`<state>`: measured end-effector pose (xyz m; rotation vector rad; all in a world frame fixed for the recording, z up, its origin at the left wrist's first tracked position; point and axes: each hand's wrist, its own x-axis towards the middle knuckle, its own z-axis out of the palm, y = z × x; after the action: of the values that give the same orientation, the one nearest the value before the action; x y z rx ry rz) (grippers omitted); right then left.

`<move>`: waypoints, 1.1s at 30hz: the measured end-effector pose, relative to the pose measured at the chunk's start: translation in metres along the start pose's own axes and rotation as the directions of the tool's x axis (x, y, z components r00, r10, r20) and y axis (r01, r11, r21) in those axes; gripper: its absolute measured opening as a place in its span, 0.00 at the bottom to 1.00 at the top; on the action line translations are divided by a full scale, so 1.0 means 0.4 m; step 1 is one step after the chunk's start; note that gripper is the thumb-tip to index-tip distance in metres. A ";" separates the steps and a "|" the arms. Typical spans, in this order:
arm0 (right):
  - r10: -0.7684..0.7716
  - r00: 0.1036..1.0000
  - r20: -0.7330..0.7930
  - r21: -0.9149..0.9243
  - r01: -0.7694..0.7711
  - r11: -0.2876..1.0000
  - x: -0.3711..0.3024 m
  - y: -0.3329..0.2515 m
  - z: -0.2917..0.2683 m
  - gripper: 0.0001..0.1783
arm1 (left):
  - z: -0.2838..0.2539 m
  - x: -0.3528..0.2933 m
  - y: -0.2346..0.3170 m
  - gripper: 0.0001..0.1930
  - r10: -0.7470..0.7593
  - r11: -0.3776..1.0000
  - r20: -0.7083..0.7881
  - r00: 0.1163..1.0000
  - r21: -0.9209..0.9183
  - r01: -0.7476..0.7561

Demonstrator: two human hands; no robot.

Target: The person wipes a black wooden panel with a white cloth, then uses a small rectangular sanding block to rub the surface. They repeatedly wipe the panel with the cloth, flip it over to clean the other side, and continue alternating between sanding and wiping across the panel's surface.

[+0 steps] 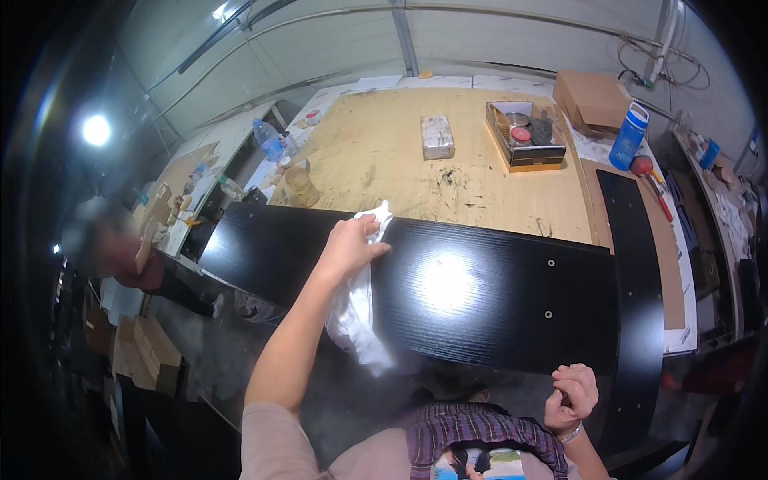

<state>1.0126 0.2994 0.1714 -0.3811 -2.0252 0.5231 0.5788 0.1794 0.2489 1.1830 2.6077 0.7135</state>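
Observation:
A long black wood-grain panel (496, 296) lies across the near part of the worktable, glossy under the light, with two small round metal fittings near its right end. My left hand (350, 246) is over the panel's left half, its fingers closed on a white cloth (358, 316) that trails over the near edge. My right hand (573, 396) is by the panel's near right corner, fingers curled in. Whatever it may hold is hidden. Just beyond that end, a narrower black panel (638, 272) lies lengthwise, with small holes along it.
On the stained tan tabletop (384, 136) are a pale block (437, 138) and an open box (538, 166) holding jars. Bottles (268, 140) stand at left; a blue bottle (629, 138), a red-handled tool (662, 200) and a cardboard carton (592, 100) are at right. Another person (144, 264) works at the far left.

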 end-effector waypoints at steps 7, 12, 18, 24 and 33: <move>-0.018 1.000 -0.016 -0.029 0.017 0.999 -0.008 0.007 0.005 0.10 | -0.027 -0.001 0.037 0.32 -0.044 0.998 0.046 0.998 0.042 0.042; -0.015 1.000 -0.025 -0.030 0.014 0.999 -0.008 0.008 0.010 0.09 | -0.025 0.011 0.023 0.31 -0.062 0.997 0.033 0.998 0.044 0.060; -0.019 0.999 -0.034 -0.034 0.018 0.999 -0.009 0.010 0.012 0.09 | -0.018 0.017 0.016 0.29 -0.054 0.997 0.023 0.998 0.055 0.052; -0.017 0.999 -0.037 -0.028 0.016 0.999 -0.016 0.016 0.013 0.10 | -0.019 0.016 0.023 0.28 -0.052 0.997 0.019 0.998 0.056 0.051; -0.027 0.999 -0.037 -0.033 0.026 0.999 -0.014 0.017 0.014 0.10 | -0.012 0.016 0.014 0.27 -0.057 0.997 0.004 0.998 0.053 0.056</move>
<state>1.0107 0.3016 0.1613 -0.3803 -2.0026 0.4637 0.5765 0.1855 0.2559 1.1188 2.6590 0.6333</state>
